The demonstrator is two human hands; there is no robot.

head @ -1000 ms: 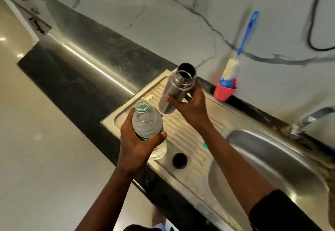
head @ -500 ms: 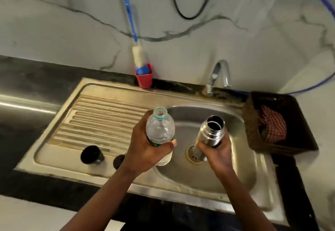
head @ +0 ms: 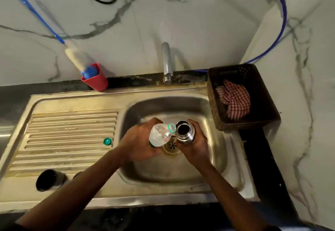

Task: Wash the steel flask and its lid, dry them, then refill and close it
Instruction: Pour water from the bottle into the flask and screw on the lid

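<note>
Over the sink basin, my right hand grips the open steel flask upright, its dark mouth facing up. My left hand holds a clear plastic water bottle tilted to the right, its green-ringed mouth at the flask's rim. The bottle's green cap lies on the ribbed drainboard. A black flask lid sits at the drainboard's front left, and a second dark round piece is partly hidden behind my left forearm.
A chrome tap rises behind the basin. A red cup holding a blue-handled bottle brush leans at the back wall. A brown basket with a red checked cloth stands right of the sink. The drain lies under the hands.
The water bottle has tipped from upright toward the flask, and both hands have come together over the drain. My view has shifted lower and closer over the basin.
</note>
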